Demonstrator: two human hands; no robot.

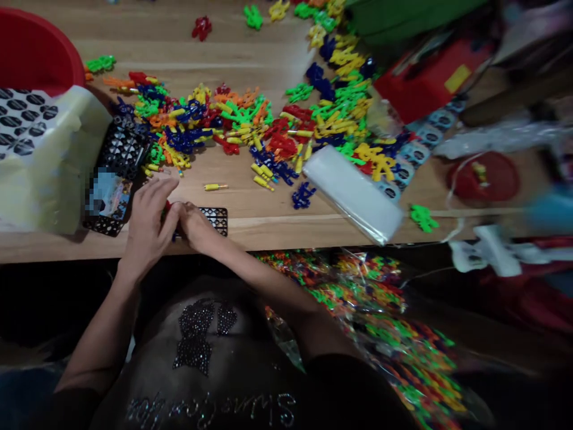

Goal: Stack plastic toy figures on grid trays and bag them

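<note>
My left hand (150, 221) is at the table's near edge, fingers bent forward and thumb against my right hand. My right hand (193, 226) is closed, its fingertips meeting the left thumb. Between them shows a small bit of a red piece (168, 205); the rest is hidden by my fingers. Under and right of my right hand lies a black grid-like plastic plate (218, 220). A yellow pen-like piece (215, 187) lies just beyond my hands. Left of my left hand, a printed card (107, 194) rests on black grid plates (123, 152).
Colourful small plastic figures (250, 116) spread across the table (179, 36). A red tub (40, 48) and printed sheet (58, 161) stand left. Clear plastic bags (353, 194) lie right, near a red box (434, 77). Filled bags (371, 298) sit below the table edge.
</note>
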